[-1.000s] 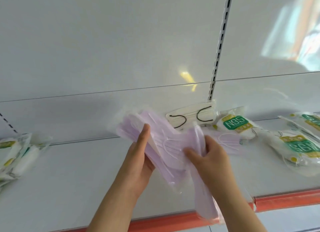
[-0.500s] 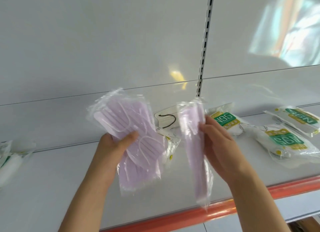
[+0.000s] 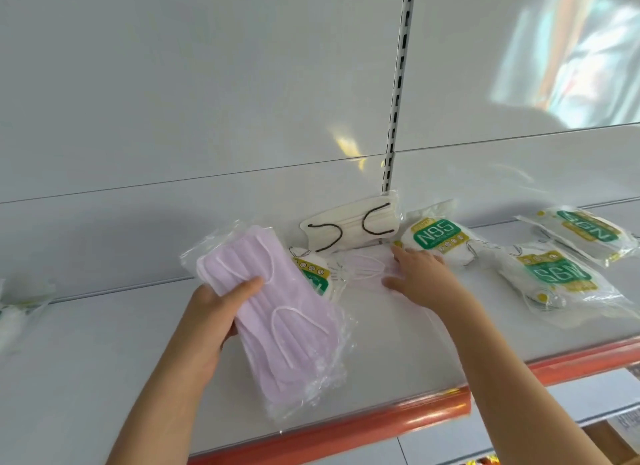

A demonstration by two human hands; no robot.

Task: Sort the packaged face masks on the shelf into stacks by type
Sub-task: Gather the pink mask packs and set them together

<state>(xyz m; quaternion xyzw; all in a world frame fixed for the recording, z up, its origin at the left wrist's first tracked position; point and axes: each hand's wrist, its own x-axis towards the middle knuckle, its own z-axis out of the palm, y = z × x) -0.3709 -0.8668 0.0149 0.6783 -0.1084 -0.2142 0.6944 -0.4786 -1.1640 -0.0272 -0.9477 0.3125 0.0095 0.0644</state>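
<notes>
White shelving with an orange front edge (image 3: 363, 426) carries the masks. Half a second ago the right hand (image 3: 420, 277) held a single lilac pack upright; now that pack (image 3: 367, 267) lies flat on the shelf under its straightened fingers, just before the cream mask (image 3: 349, 225) leaning on the back panel. The left hand (image 3: 211, 312) grips the remaining lilac packs (image 3: 277, 312) above the shelf, thumb across them. A lilac pile seems begun; N95 packs (image 3: 436, 236) lie scattered right, unsorted.
</notes>
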